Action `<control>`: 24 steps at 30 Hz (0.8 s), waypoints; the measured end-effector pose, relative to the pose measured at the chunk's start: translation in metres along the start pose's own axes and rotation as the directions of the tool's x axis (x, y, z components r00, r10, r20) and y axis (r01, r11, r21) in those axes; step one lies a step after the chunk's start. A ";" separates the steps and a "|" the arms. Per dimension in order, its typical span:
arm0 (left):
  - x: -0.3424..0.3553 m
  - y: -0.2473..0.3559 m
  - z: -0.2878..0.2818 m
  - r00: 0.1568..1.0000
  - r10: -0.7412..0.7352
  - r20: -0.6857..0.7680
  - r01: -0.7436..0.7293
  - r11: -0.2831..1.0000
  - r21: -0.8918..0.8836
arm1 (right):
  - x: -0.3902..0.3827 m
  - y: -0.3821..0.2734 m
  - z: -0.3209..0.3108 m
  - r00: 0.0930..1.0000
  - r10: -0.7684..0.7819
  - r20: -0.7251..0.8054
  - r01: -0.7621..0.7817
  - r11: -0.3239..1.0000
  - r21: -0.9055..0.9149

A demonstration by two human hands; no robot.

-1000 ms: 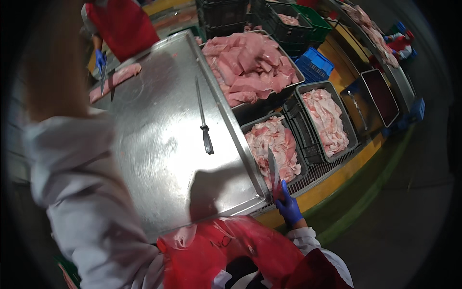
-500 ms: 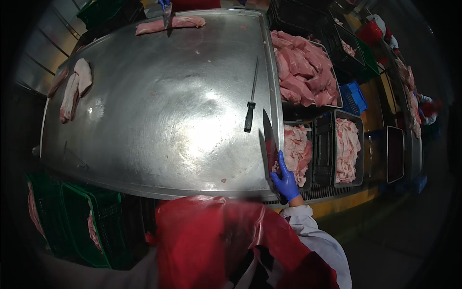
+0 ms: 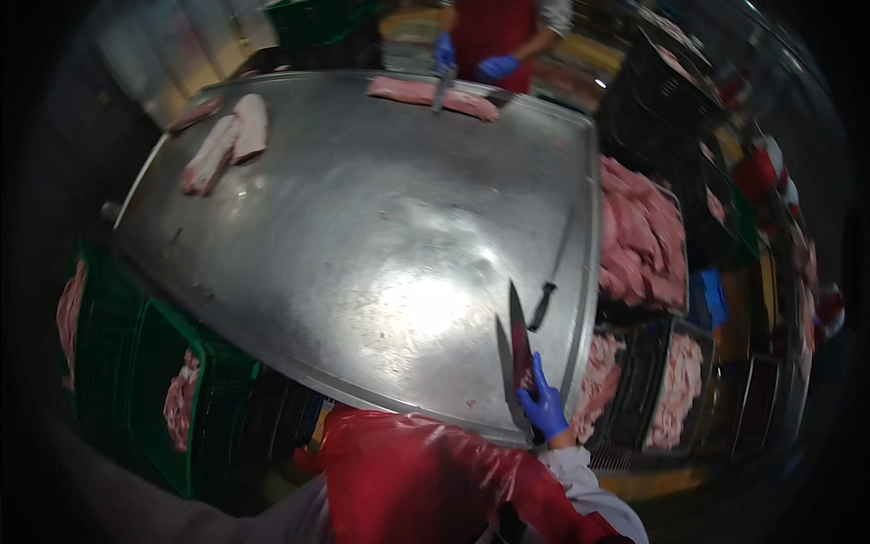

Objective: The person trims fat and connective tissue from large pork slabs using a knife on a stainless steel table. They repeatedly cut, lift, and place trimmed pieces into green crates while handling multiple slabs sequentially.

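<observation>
My right hand (image 3: 544,408), in a blue glove, is closed around a knife near the table's front right corner. The knife's long blade (image 3: 520,331) points away over the metal table (image 3: 362,236), its reflection beside it; my fingers hide the handle. Just beyond the blade lies a sharpening steel (image 3: 543,306) with a black handle. My left hand is out of view; only a pale left sleeve (image 3: 263,521) shows low down. Pale pork pieces (image 3: 217,150) lie at the table's far left.
Across the table a person in a red apron (image 3: 485,41) holds a knife (image 3: 442,91) on a pork loin (image 3: 399,91). Meat-filled crates (image 3: 660,381) and a heap of meat (image 3: 639,236) line the right side. Green crates (image 3: 195,399) stand at the left.
My view has swung left and up, showing more of the person opposite. My right hand and knife have moved inward from the table's right edge, close to the sharpening steel.
</observation>
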State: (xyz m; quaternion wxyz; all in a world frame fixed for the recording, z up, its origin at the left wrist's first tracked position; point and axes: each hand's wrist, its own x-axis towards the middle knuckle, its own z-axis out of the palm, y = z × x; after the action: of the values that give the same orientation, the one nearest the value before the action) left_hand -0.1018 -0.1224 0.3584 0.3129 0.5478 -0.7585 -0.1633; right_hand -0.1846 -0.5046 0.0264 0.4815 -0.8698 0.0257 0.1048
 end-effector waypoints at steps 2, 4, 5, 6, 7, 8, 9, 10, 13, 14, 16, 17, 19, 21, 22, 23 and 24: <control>0.000 0.011 -0.021 0.999 0.032 -0.017 -0.028 0.982 0.185 | 0.006 -0.008 -0.001 0.994 0.099 0.045 -0.099 0.995 -0.005; -0.006 0.029 -0.048 0.997 0.028 -0.077 0.004 0.923 0.384 | 0.031 -0.011 0.012 0.990 0.117 0.074 -0.118 0.993 0.006; -0.015 0.042 -0.053 0.992 0.000 -0.129 0.063 0.873 0.484 | 0.030 -0.025 0.022 0.981 0.148 0.123 -0.158 0.984 0.079; -0.023 0.055 -0.064 0.986 -0.023 -0.168 0.120 0.796 0.593 | 0.037 -0.031 0.029 0.981 0.106 0.160 -0.115 0.992 0.045; -0.035 0.047 -0.083 0.983 -0.003 -0.183 0.128 0.728 0.674 | 0.042 -0.034 0.032 0.985 0.099 0.145 -0.103 0.995 0.020; -0.056 0.035 -0.107 0.977 0.006 -0.214 0.157 0.657 0.738 | 0.049 -0.036 0.038 0.988 0.095 0.124 -0.095 0.995 -0.005; -0.071 0.031 -0.135 0.966 -0.010 -0.260 0.223 0.545 0.808 | 0.059 -0.037 0.047 0.985 0.089 0.145 -0.092 0.996 0.011; -0.092 0.024 -0.164 0.947 -0.020 -0.320 0.297 0.434 0.851 | 0.070 -0.038 0.056 0.985 0.086 0.150 -0.091 0.996 0.024; -0.189 0.023 -0.234 0.810 -0.113 -0.575 0.585 0.079 0.808 | 0.128 -0.028 0.112 0.956 -0.257 0.140 0.257 0.966 0.017; -0.247 -0.034 -0.260 0.746 -0.069 -0.662 0.666 0.080 0.742 | 0.129 -0.017 0.115 0.940 -0.341 0.034 0.342 0.938 -0.062; -0.370 -0.078 -0.276 0.481 -0.164 -0.861 0.872 -0.014 0.490 | 0.145 -0.027 0.147 0.991 -0.071 0.115 0.037 0.960 0.276; -0.432 -0.107 -0.269 0.334 -0.210 -0.919 0.938 -0.024 0.347 | 0.153 -0.042 0.164 0.982 0.061 0.177 -0.131 0.899 0.419; -0.541 -0.202 -0.229 0.043 -0.334 -0.942 0.995 0.095 0.012 | 0.156 -0.075 0.181 0.970 0.207 0.127 -0.243 0.814 0.528; -0.651 -0.281 -0.182 -0.232 -0.430 -0.873 0.973 -0.090 -0.215 | 0.157 -0.072 0.198 0.953 0.289 0.095 -0.286 0.747 0.600; -0.677 -0.319 -0.160 -0.303 -0.437 -0.847 0.953 -0.159 -0.259 | 0.159 -0.087 0.203 0.940 0.340 0.039 -0.293 0.741 0.604; -0.704 -0.350 -0.142 -0.395 -0.436 -0.808 0.918 -0.225 -0.327 | 0.162 -0.085 0.210 0.942 0.334 -0.033 -0.253 0.772 0.583; -0.721 -0.381 -0.127 -0.481 -0.437 -0.760 0.875 -0.288 -0.389 | 0.163 -0.080 0.215 0.938 0.330 -0.107 -0.220 0.804 0.553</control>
State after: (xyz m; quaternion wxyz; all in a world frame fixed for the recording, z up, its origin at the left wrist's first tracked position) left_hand 0.4062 0.4305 0.0154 0.1766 0.9621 0.1702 0.1195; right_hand -0.0475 -0.2717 -0.0516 0.6782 -0.6947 0.2277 0.0755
